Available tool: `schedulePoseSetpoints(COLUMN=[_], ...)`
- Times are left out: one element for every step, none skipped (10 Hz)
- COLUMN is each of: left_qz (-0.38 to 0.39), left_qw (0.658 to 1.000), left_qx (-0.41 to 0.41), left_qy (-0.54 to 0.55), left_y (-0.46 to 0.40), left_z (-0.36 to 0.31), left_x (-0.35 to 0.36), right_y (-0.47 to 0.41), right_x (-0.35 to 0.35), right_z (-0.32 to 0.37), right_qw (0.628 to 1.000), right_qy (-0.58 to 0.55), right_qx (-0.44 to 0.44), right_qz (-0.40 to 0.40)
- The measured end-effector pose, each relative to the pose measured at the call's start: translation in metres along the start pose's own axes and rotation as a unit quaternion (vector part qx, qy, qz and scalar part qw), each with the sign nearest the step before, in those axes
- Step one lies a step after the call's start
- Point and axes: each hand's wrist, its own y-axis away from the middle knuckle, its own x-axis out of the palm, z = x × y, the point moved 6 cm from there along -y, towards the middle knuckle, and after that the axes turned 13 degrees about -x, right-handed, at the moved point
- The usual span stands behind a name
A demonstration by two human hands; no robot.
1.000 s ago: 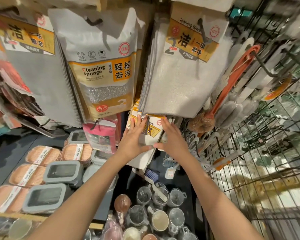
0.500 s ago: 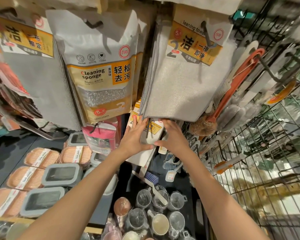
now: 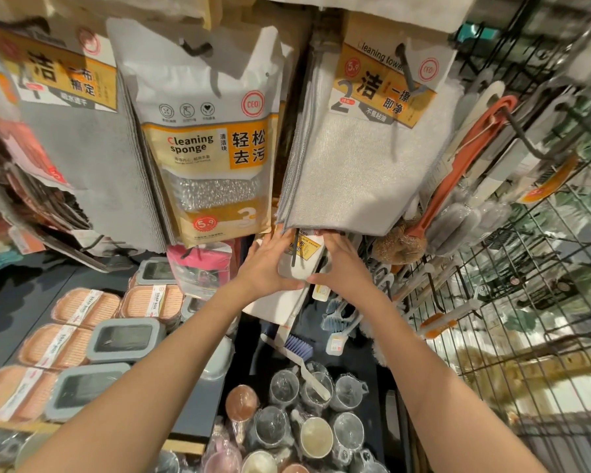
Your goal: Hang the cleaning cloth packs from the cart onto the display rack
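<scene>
Upper centre of the frame: a cleaning sponge bag (image 3: 212,148) hangs on its hook. Right of it, a thick stack of cleaning towel packs (image 3: 365,148) hangs low, its bottom edge draped over your fingertips and hiding the top of what you hold. Upper left, grey cloth packs (image 3: 82,141). Far right, orange-handled brushes (image 3: 458,172) on a wire grid (image 3: 526,319). Lower left, soap boxes (image 3: 86,307) and grey lidded containers (image 3: 125,339) on a dark shelf (image 3: 24,302); bottom centre, wrapped cups (image 3: 318,435).

Since a second ago both hands have pushed further up and in under the towel stack; more of the pack's card is now covered.

Your cleaning cloth pack (image 3: 299,259) sits at centre frame, just below the towel stack: a pale cloth with a yellow-and-white card header and a dark peg (image 3: 293,249) running down its face. Whether it is seated on the peg you cannot tell.

Your left hand (image 3: 268,264) cups the pack's left edge, fingers curled onto its face. Your right hand (image 3: 340,264) grips the right edge, thumb underneath near the left thumb.
</scene>
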Motion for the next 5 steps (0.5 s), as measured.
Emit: schedulePoseSetpoints(left_qz=[0.014, 0.011, -0.011, -0.029, -0.055], left_qw=[1.0, 0.999, 0.998, 0.997, 0.995], left_qx=[0.019, 0.029, 0.042, 0.042, 0.043], left_qy=[0.013, 0.033, 0.044, 0.062, 0.075], left_y=[0.013, 0.027, 0.044, 0.061, 0.079], left_z=[-0.003, -0.006, -0.013, -0.018, -0.023], left_x=[-0.002, -0.003, -0.006, -0.014, -0.028], right_y=[0.008, 0.019, 0.036, 0.051, 0.067], right_x=[-0.001, -0.002, -0.005, -0.017, -0.032], right_z=[0.003, 0.011, 0.023, 0.03, 0.046], right_qw=[1.0, 0.999, 0.999, 0.999, 0.998], right_qy=[-0.003, -0.033, -0.025, 0.002, 0.018], right_qx=[0.0, -0.01, -0.031, -0.046, -0.062], right_qz=[0.014, 0.024, 0.031, 0.018, -0.002])
